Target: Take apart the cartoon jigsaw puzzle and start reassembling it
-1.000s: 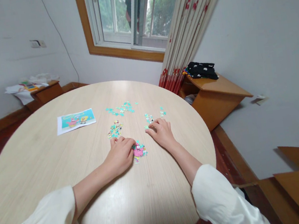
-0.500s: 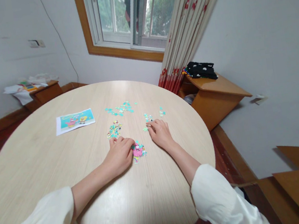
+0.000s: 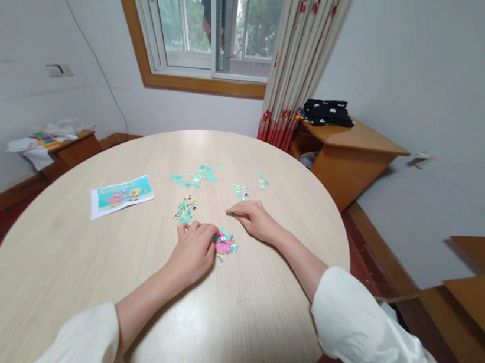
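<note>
A partly joined jigsaw puzzle with a pink cartoon figure lies flat on the round table. My left hand rests at its left side, fingers curled and fingertips pressed on its edge. Just beyond the puzzle and to its right, my right hand is closed, its fingertips on a small light-green jigsaw piece at the tabletop. Most of that piece is hidden under the fingers. Loose jigsaw pieces in mixed colours lie beyond my left hand, and a smaller group of pieces lies beyond my right.
Turquoise pieces are spread farther back, with a few pale ones at the right. A printed reference picture lies at the left on the table. Past the table's right edge stands a wooden cabinet with dark cloth on top.
My right hand has moved left and slightly nearer to the joined puzzle, drawing the light-green piece along under its fingertips. My left hand has stayed in place.
</note>
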### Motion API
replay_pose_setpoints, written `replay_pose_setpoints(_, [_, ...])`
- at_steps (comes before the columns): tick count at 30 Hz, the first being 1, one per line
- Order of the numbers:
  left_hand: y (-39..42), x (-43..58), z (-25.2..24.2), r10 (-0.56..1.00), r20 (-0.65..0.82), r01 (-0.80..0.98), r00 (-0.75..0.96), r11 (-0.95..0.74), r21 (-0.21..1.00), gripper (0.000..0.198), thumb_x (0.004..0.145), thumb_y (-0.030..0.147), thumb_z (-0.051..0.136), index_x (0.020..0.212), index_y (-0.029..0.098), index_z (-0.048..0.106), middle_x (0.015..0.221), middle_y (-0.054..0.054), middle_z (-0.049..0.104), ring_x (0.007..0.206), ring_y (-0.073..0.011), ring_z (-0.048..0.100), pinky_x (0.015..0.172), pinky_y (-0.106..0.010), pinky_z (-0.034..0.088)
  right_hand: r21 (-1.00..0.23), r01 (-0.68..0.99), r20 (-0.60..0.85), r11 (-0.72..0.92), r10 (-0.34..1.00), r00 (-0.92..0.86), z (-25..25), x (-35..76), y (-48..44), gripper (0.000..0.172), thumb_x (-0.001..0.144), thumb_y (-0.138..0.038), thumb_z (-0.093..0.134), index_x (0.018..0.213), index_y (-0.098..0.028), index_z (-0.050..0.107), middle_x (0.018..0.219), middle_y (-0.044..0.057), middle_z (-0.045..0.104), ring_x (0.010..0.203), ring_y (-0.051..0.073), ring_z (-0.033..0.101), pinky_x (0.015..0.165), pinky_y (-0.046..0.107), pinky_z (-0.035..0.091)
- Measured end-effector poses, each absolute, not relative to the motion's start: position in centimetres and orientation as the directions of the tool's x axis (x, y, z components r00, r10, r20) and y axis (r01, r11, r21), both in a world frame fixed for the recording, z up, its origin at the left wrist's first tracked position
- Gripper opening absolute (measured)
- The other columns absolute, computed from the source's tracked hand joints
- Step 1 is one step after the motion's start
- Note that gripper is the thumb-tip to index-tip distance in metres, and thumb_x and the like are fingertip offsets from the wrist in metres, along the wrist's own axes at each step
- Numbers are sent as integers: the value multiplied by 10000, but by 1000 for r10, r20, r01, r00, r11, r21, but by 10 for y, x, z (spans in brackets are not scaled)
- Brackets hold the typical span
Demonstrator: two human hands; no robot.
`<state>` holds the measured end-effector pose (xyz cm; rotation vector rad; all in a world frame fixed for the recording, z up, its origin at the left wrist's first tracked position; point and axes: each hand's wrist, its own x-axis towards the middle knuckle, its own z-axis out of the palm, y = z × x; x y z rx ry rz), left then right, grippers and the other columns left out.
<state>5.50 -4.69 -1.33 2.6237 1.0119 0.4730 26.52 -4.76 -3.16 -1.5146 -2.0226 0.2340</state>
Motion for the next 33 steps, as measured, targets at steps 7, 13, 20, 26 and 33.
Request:
replay_pose_setpoints(7, [-47,55,-14,685,200,594,700,-715,368,281,825,88,339,936,191,576,983,-69,683,919,-251,509,832,-433,274,-586,739,361,333,923,-130,-32,266,-47,416,809,-43,551,1175,-229,620,1016,43,724,984,164,644,949,378,393])
replay_pose_setpoints(13, [-47,55,-13,683,188,597,705,-716,363,282,828,85,334,942,186,572,977,-67,685,915,-254,508,832,-436,273,-590,741,371,321,923,-105,-32,267,-47,494,804,-58,559,1264,-238,555,1011,45,707,1003,178,603,936,386,419])
replay_pose_setpoints(20, [-47,54,-13,680,188,597,709,-720,354,309,834,84,341,971,182,600,1008,-67,688,927,-251,515,839,-442,274,-585,747,370,317,923,-102,-33,268,-47,400,808,-89,599,1185,-221,618,998,58,709,984,181,613,917,376,437])
replay_pose_setpoints(26, [-44,55,-15,663,191,577,724,-733,359,376,845,99,360,1045,200,662,1113,-73,674,998,-256,520,866,-470,268,-604,716,355,350,923,-151,-33,269,-47,295,783,-84,641,1049,-201,694,938,61,729,875,172,657,874,347,462])
replay_pose_setpoints(33, [-45,55,-15,669,193,583,718,-729,359,384,844,104,366,1046,207,676,1104,-74,677,996,-256,527,873,-477,276,-604,713,352,355,922,-161,-33,267,-50,236,840,-125,579,1030,-201,698,942,65,716,881,166,636,838,322,475])
